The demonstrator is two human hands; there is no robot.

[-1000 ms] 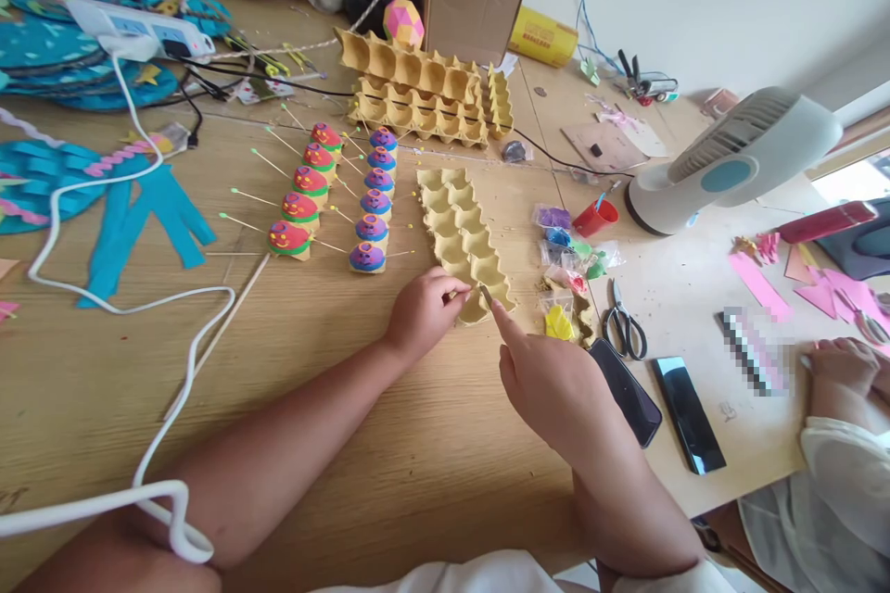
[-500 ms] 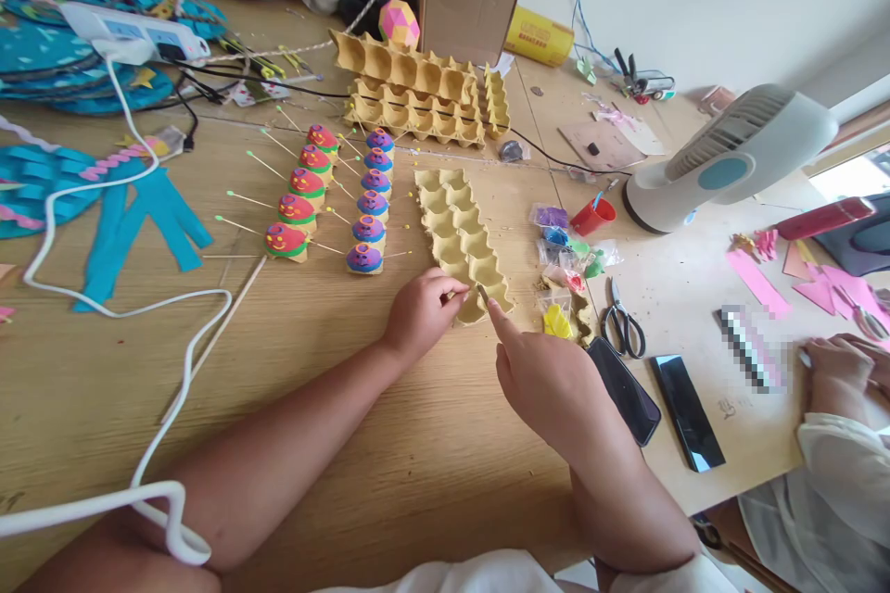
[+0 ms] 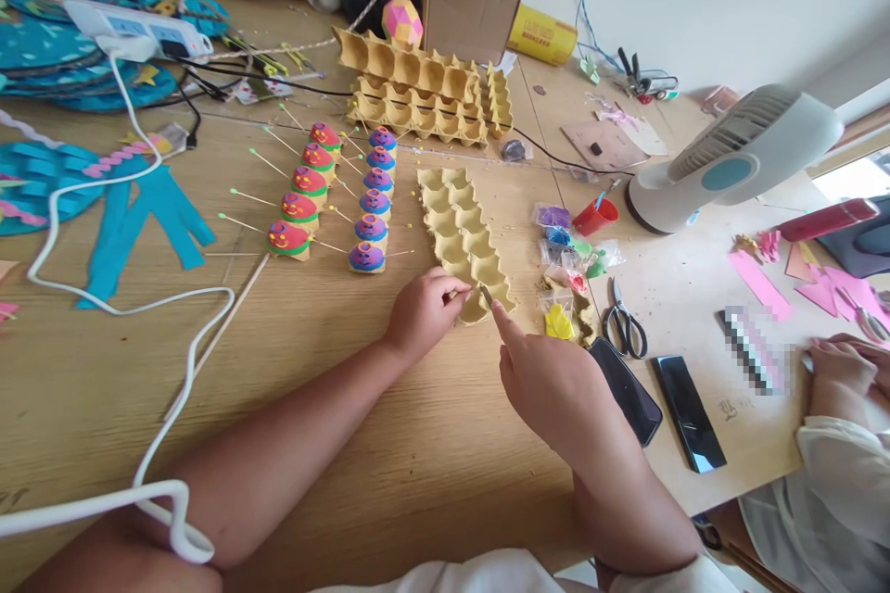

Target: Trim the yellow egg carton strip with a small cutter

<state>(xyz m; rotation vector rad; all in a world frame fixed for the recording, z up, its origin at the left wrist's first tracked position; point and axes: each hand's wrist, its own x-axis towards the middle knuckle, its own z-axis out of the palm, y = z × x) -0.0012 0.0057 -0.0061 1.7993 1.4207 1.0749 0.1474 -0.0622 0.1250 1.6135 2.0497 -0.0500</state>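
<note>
An egg carton (image 3: 464,222) of yellowish pulp lies on the table in front of me, its cups facing up. My left hand (image 3: 427,313) is closed at its near left edge, thumb and finger pinching the rim. From above the near right end comes my right hand (image 3: 549,380), closed around a small knife (image 3: 485,295) with the index finger stretched along it. Only the blade's tip shows, touching the carton between the cups of the near end; the handle is hidden in my palm. Left of the carton stand a red-and-green painted row (image 3: 298,208) and a purple-and-blue painted row (image 3: 374,202) of carton cups with sticks.
More egg cartons (image 3: 417,102) lie behind. To the right are clay bags (image 3: 558,320), a red cup (image 3: 595,217), scissors (image 3: 624,322), two phones (image 3: 688,412) and a fan (image 3: 723,157). A white cable (image 3: 187,371) crosses the left side. Another person's hands (image 3: 841,371) rest at far right.
Both hands keep nearly the same place on the carton. The knife tip and right index finger have shifted very slightly; the whole view has moved a little.
</note>
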